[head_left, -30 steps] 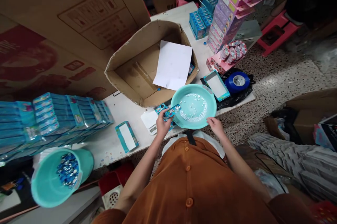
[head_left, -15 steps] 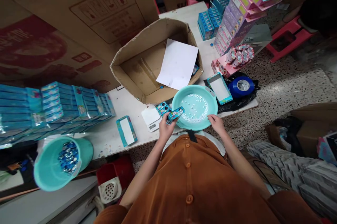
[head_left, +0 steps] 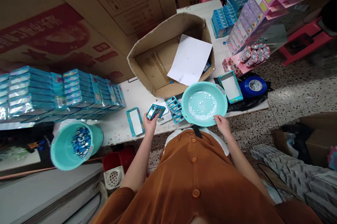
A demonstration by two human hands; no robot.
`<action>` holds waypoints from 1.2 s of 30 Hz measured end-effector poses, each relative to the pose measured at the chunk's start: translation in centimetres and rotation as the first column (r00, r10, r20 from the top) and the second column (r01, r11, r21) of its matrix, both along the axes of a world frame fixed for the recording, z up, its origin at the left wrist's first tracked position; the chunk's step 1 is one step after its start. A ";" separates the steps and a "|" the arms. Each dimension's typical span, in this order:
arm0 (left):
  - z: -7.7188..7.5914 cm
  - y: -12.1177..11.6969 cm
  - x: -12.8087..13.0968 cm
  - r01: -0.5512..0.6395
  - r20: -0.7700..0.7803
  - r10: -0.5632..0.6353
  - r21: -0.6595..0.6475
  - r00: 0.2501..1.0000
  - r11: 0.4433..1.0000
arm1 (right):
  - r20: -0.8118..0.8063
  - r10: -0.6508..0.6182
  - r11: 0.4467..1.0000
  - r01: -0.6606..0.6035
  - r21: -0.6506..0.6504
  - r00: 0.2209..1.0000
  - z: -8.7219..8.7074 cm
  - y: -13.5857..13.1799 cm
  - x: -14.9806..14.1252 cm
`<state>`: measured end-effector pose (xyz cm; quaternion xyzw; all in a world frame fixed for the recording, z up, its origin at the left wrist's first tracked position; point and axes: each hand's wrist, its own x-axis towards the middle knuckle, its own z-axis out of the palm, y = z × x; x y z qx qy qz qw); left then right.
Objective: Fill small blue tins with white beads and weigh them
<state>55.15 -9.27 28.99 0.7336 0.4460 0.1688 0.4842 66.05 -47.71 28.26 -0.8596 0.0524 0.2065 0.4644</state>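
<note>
Small teal printed carton [head_left: 155, 111] clenched in the left hand [head_left: 151, 124], fingers wrapped round its lower edge, long axis slanting from lower left to upper right, held just above a white digital kitchen scale [head_left: 163, 119] partly hidden beneath it. Left hand far the nearer to the carton; right hand [head_left: 222, 125] well apart, at a round teal plastic basin [head_left: 204, 85], fingertips on the near rim, whether gripping or only resting impossible to tell. Inside that basin, just ahead of the right hand, a scatter of small white pieces [head_left: 202, 106]. Just right of the left hand, a cluster of small teal cartons [head_left: 176, 109] on a white table [head_left: 139, 101]. Ahead of both hands, an open brown cardboard box [head_left: 163, 31] with a white paper sheet [head_left: 189, 59] inside. Compared with half a second earlier: carton shifted away from the basin's rim, over toward the scale.
</note>
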 end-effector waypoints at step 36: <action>-10.2 13.2 -7.4 0.361 -0.213 -0.357 -0.024 0.909 0.932 | -0.028 -0.224 0.971 0.221 -0.089 0.974 0.7 7.1 -12.7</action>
